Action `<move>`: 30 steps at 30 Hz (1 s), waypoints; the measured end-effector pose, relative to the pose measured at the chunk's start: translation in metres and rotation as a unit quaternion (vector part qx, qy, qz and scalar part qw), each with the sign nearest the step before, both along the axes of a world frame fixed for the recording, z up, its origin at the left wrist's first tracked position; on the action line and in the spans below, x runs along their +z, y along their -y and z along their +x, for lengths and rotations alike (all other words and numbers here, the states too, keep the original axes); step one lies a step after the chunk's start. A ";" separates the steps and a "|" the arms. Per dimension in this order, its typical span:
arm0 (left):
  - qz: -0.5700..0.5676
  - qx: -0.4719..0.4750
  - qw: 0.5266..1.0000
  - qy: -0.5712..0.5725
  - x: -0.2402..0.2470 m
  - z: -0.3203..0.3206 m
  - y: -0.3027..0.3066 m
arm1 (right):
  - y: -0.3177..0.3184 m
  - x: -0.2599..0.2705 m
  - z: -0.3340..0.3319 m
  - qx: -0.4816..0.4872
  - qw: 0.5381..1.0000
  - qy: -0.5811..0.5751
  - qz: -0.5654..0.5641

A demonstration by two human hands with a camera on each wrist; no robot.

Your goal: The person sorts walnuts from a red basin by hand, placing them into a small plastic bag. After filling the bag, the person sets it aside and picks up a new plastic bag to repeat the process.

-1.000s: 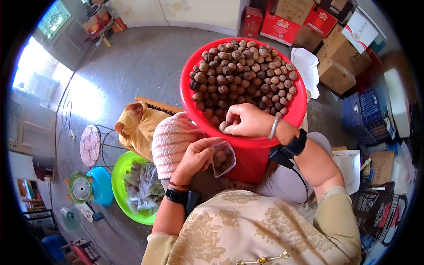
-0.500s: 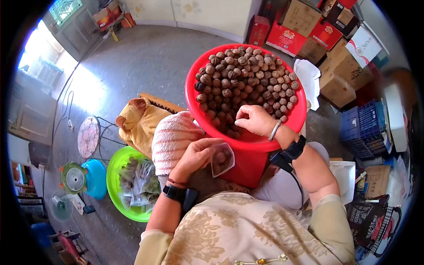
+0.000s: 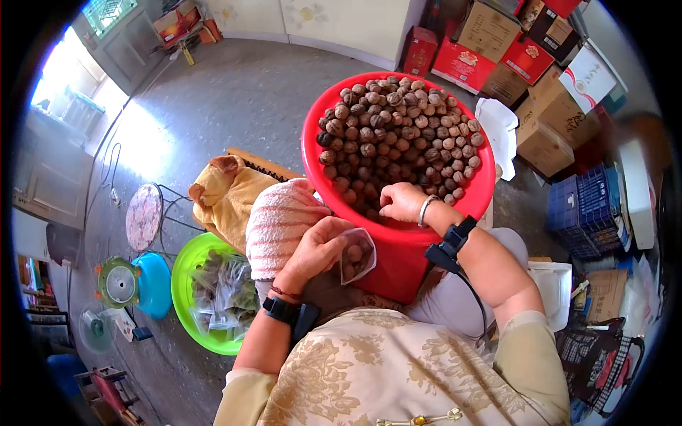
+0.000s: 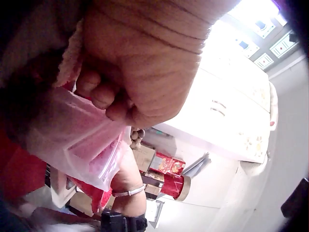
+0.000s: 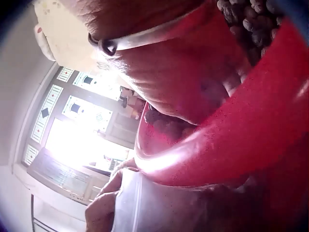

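Note:
A red basin (image 3: 312,153) full of walnuts (image 3: 398,113) stands in front of the person. The right hand (image 3: 405,203) is inside its near edge, among the walnuts, fingers bent downward; whether they hold a nut is hidden. Just left of the basin, the left hand (image 3: 316,248) pinches the edge of a clear plastic bag (image 3: 356,257) with several walnuts in it, its mouth toward the basin. The left wrist view shows the left hand (image 4: 140,63) with curled fingers on the bag (image 4: 77,140). In the right wrist view the basin wall (image 5: 231,130) covers the right fingertips.
A green basin (image 3: 186,312) with filled plastic bags (image 3: 226,295) sits on the floor at the left, near a blue basin (image 3: 153,284). A striped towel (image 3: 280,227) lies beside the left hand. Cartons (image 3: 550,135) and a blue crate (image 3: 579,206) stand at the right.
The right hand has gone from the basin's near rim, where it held a walnut, back in among the walnuts. The left hand keeps its grip on the bag. The head view has shifted slightly.

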State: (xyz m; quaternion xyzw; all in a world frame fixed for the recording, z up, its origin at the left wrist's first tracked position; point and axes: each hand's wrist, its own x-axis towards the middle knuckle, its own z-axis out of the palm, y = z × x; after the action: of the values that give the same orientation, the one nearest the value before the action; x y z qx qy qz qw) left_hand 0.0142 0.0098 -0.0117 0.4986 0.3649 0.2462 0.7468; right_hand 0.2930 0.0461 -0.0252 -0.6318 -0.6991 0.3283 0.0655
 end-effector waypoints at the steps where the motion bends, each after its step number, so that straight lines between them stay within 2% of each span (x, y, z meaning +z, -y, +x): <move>1: 0.002 0.000 1.000 -0.001 -0.003 -0.001 0.000 | 0.001 -0.002 -0.002 0.019 1.000 0.011 -0.010; 5: 0.015 0.005 1.000 -0.024 -0.002 -0.001 0.001 | -0.003 -0.021 -0.007 0.073 0.996 0.043 -0.021; 9: 0.019 0.007 1.000 -0.013 -0.001 0.000 0.004 | -0.009 -0.038 -0.010 0.088 0.991 0.091 -0.037; 14: 0.002 0.006 1.000 0.002 -0.005 -0.001 0.005 | -0.011 -0.051 -0.015 0.052 0.995 0.088 -0.010; 16: 0.082 0.007 0.996 -0.023 -0.016 -0.003 0.004 | -0.009 -0.052 -0.016 0.032 0.996 0.079 0.000; 17: 0.084 0.010 0.996 -0.024 -0.019 -0.001 0.005 | -0.009 -0.051 -0.017 0.011 0.997 0.071 0.007; 21: 0.108 0.038 0.993 -0.037 -0.016 -0.002 0.007 | -0.010 -0.033 -0.015 0.030 0.993 0.116 -0.005; 24: 0.089 0.042 0.993 -0.064 0.000 -0.002 0.010 | -0.001 0.007 -0.016 -0.004 0.997 0.014 0.079; 26: 0.078 0.047 0.993 -0.069 0.002 -0.002 0.010 | 0.009 0.042 -0.021 -0.032 0.993 -0.093 0.070; 27: 0.083 0.049 0.993 -0.071 0.002 -0.002 0.010 | 0.017 0.060 -0.024 -0.028 0.993 -0.090 0.070; 30: 0.098 0.060 0.992 -0.055 -0.011 -0.002 0.010 | 0.039 0.081 -0.036 0.042 0.967 -0.241 0.070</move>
State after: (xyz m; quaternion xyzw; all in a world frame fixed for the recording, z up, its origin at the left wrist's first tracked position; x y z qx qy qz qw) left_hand 0.0124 0.0002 -0.0224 0.5589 0.4088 0.2973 0.6573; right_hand 0.2570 0.0072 0.0555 -0.4976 -0.7098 0.4240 0.2622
